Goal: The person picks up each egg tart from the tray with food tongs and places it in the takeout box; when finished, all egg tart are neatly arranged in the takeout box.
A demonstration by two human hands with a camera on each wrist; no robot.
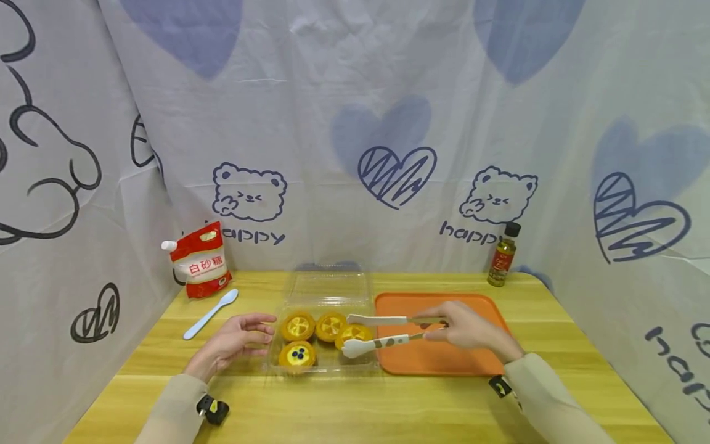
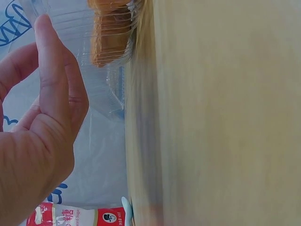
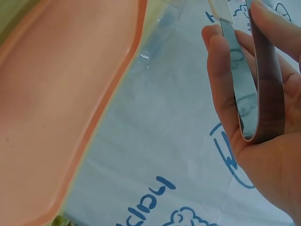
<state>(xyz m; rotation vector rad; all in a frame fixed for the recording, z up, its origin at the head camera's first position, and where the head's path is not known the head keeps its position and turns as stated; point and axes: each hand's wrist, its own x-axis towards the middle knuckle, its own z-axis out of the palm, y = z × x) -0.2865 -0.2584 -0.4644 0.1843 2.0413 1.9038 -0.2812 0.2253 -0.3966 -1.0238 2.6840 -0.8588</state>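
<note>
My right hand grips a pair of metal tongs with pale, brown-spotted ends. Spread apart, the tong tips lie on either side of the rightmost egg tart in a clear plastic box. Several tarts sit in this box; the front-left tart carries dark blue berries, while the others bear yellow pieces. At the box's left wall, my left hand has loosely bent fingers and holds nothing. Whether those fingers touch the plastic cannot be told.
The box's clear lid stands raised at the back. An orange tray lies right of the box, partly under my right hand. A red-and-white sugar bag and light blue spoon are left; a dark-capped bottle stands back right.
</note>
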